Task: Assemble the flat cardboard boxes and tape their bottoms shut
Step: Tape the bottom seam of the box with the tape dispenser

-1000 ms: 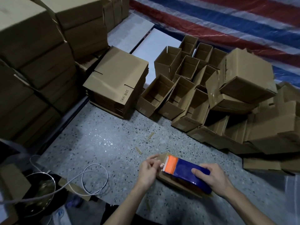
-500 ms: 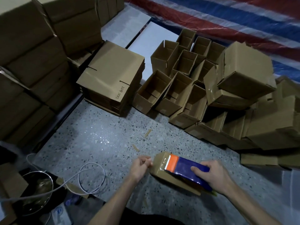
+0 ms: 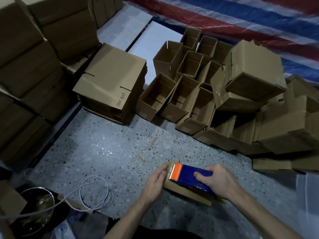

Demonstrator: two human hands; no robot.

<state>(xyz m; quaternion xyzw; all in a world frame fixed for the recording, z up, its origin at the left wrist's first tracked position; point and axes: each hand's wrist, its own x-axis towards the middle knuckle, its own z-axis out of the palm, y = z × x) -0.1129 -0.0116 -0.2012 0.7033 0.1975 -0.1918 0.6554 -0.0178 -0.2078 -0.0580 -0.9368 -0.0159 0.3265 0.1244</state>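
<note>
Your left hand (image 3: 156, 180) lies with fingers straight and close together, flat against the left end of the box (image 3: 181, 191), fingertips at its top edge just beside the orange head of the tape gun (image 3: 191, 175). It grips nothing. Your right hand (image 3: 219, 181) is curled over the blue body of the tape gun, thumb on the near side, and holds it down on top of the box. The box sits on the speckled floor (image 3: 103, 144), near you and right of centre, mostly covered by the gun and your hands.

Two cardboard slivers (image 3: 153, 141) lie on the floor just beyond the box. Farther off on the left is a stack of flats (image 3: 112, 80), and right of it a cluster of open built boxes (image 3: 181, 87), with more piled at the right. Tall cardboard bundles (image 3: 25, 66) fill the left side. A white cable (image 3: 93, 192) loops on the floor near left, beside a metal bowl (image 3: 36, 204). A striped tarp (image 3: 224, 18) runs along the far edge.
</note>
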